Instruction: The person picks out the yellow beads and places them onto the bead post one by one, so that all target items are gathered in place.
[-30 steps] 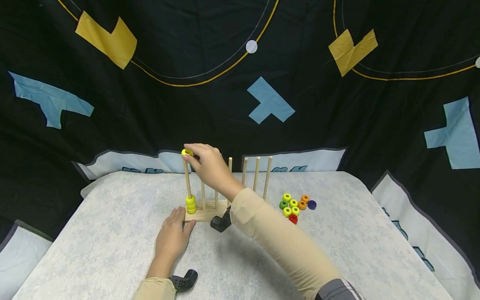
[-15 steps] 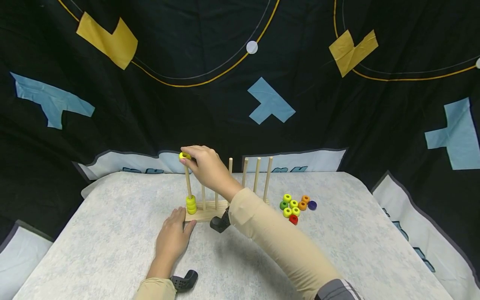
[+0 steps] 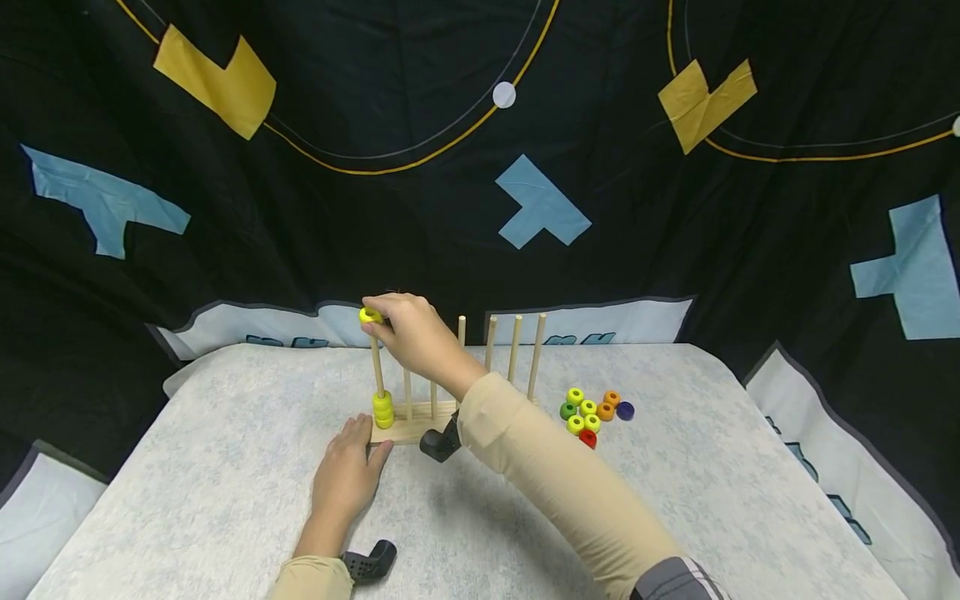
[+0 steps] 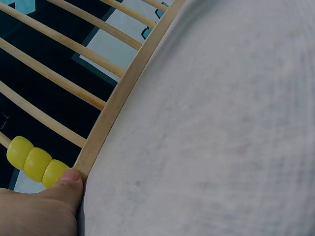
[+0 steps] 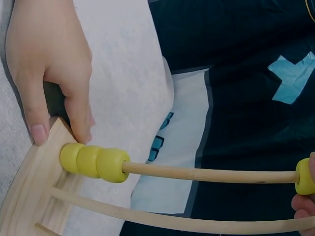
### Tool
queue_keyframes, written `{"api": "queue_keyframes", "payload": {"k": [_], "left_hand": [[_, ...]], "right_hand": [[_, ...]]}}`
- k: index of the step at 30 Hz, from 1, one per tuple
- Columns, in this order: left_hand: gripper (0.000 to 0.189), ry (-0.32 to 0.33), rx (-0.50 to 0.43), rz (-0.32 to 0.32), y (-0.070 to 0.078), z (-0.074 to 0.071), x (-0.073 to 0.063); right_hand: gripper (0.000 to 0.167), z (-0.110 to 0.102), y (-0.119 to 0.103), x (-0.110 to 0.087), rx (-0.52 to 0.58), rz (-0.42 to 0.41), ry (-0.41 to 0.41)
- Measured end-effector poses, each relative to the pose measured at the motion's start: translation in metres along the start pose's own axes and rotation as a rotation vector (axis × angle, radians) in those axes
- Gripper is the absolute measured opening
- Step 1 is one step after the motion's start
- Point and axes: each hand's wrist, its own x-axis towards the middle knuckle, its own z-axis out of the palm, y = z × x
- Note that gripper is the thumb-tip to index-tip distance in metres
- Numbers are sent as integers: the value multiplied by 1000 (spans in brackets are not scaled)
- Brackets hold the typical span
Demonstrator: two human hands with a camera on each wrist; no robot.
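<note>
My right hand [image 3: 423, 333] pinches a yellow bead [image 3: 368, 316] at the top of the leftmost peg of a wooden peg stand. In the right wrist view the peg [image 5: 211, 174] runs up to that bead [image 5: 304, 178], held by fingertips [image 5: 301, 204]. Three yellow beads [image 3: 382, 410] are stacked at the foot of the same peg. My left hand [image 3: 345, 475] holds the left end of the stand's base [image 3: 405, 429]. Its thumb lies along the front edge and its fingers at the far side, as the right wrist view shows.
Right of the stand, loose beads lie on the pale cloth-covered table [image 3: 247, 483]: several yellow beads [image 3: 588, 407], a green one [image 3: 567, 411], orange ones [image 3: 605, 411], a red one [image 3: 588, 438] and a purple one [image 3: 625, 411]. Other bare pegs [image 3: 514, 350] rise from the base.
My right hand has shifted slightly left and down with the yellow bead, which now sits over the peg's top. My left hand has stayed at the base.
</note>
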Motion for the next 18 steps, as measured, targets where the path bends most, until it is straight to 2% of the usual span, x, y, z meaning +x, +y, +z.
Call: {"api": "queue_keyframes", "payload": {"k": [10,18], "left_hand": [[64,-6,-1,-7,1,0,0],[65,-1,-5,-5,0,0,0]], "right_hand": [[44,0,-1,-1,-12,16,-32],[43,0,0,-1,-50,2,-18]]}}
